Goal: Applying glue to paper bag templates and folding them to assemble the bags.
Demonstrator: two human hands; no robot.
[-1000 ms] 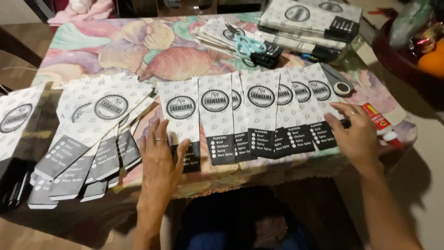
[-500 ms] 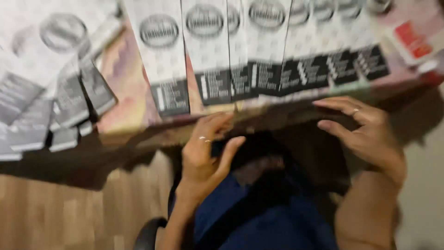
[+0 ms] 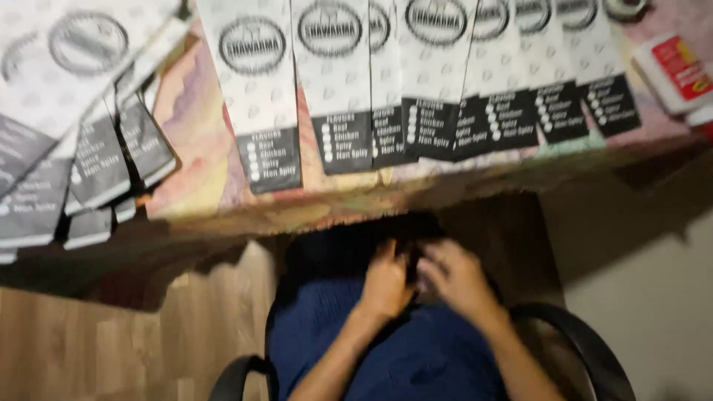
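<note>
Hands meet low in the lap, under the desk edge: the left hand (image 3: 386, 286) and the right hand (image 3: 457, 278) are pressed close together over dark blue cloth (image 3: 416, 356), fingers curled toward one another. Something dark sits between them, but blur and shadow hide what it is, and I cannot tell whether either grip is clenched on it or merely resting there. Both forearms run down out of the picture's lower edge.

Curved black chair arms (image 3: 587, 345) show at either side of the lap, the left one half cut off. Wooden floor (image 3: 111, 334) lies to the left.

Above, the desk (image 3: 200, 186), covered with a pastel patterned cloth, carries a row of long white paper sleeves (image 3: 256, 82) with black bottom panels, overlapping side by side; their tops are cut off by the frame. A fanned stack of the same sleeves (image 3: 82, 148) hangs over the left edge. A white and red glue stick (image 3: 676, 70) lies at the far right, partly out of view.
</note>
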